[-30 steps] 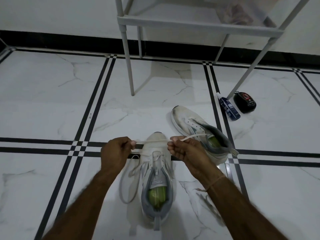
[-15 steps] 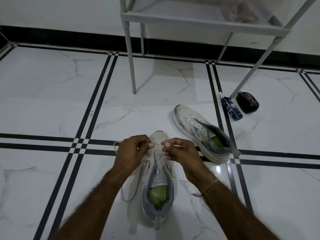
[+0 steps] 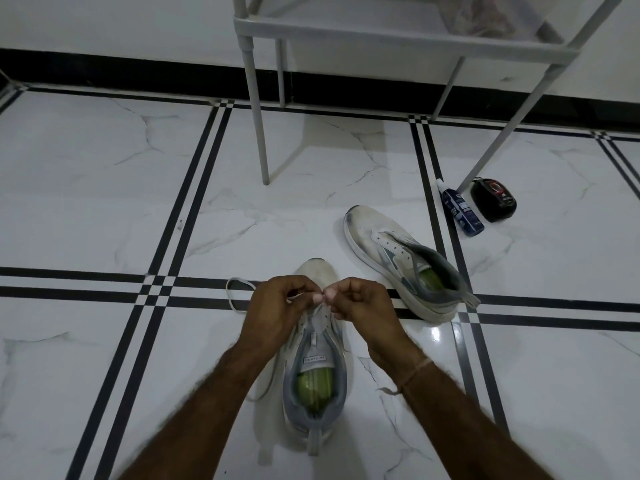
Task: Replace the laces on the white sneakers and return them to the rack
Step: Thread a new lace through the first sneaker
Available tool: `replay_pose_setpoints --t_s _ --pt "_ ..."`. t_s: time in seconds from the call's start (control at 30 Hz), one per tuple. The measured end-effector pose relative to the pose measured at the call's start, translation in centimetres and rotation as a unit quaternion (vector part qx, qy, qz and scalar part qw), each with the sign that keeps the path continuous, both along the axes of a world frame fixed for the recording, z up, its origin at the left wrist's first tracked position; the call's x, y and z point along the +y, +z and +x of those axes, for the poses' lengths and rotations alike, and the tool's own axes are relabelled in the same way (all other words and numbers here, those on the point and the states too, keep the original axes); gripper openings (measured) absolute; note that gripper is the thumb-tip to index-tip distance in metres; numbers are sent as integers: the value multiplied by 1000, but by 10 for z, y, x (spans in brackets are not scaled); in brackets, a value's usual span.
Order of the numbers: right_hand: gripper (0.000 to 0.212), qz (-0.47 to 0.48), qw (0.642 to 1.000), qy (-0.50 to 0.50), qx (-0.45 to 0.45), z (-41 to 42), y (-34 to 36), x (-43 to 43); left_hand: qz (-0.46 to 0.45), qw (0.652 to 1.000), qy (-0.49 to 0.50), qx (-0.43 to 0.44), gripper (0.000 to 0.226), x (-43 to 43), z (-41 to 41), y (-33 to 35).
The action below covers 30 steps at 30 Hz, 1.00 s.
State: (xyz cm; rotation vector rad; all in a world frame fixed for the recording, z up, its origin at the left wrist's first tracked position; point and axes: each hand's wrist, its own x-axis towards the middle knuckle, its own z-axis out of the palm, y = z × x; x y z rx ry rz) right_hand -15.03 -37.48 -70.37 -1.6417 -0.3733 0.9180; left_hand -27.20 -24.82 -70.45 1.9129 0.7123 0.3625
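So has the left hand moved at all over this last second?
Yes. The left hand has moved right, from beside the near sneaker to over its toe end, where it meets the right hand; both pinch the lace.

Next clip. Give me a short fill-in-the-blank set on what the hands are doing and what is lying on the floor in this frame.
1. The left hand and right hand both pinch the white ____ above the near sneaker.
2. The other sneaker lies to the near one's ____.
3. The bottle by the rack leg is ____.
4. Both sneakers' insoles are ____.

Missing words: lace; right; blue; green.
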Motion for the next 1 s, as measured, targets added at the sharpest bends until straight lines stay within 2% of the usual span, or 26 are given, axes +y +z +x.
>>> replay_pose_setpoints --t_s 0.13,0.2,0.3,0.37,0.43,0.57,0.63,0.77,1.0 --pt "8 19 998 -8 60 0 1 -3 -36 999 19 -4 1 0 -1 -9" --pt "10 12 998 -8 58 -2 2 -3 -36 999 36 0 3 2 -5 -14" --pt "19 -84 994 42 -58 -8 1 -5 -45 997 62 5 3 5 -10 -14" --pt "37 -164 970 110 -143 -12 2 -8 -62 995 74 11 5 6 -14 -16" --pt "49 -210 948 150 -185 -14 5 -8 -80 994 74 19 3 4 -16 -18" --pt "31 -212 953 103 -192 -6 -1 -7 -73 992 62 78 4 -6 -13 -21" --pt "20 -178 970 73 -148 -3 -7 -12 -58 993 51 90 5 -10 -9 -20" --pt "16 -108 993 31 -40 -3 -12 -23 -23 993 53 106 4 -15 -6 -24" --pt "17 -78 997 20 -6 -4 -16 -22 37 990 27 133 15 -16 -7 -29"
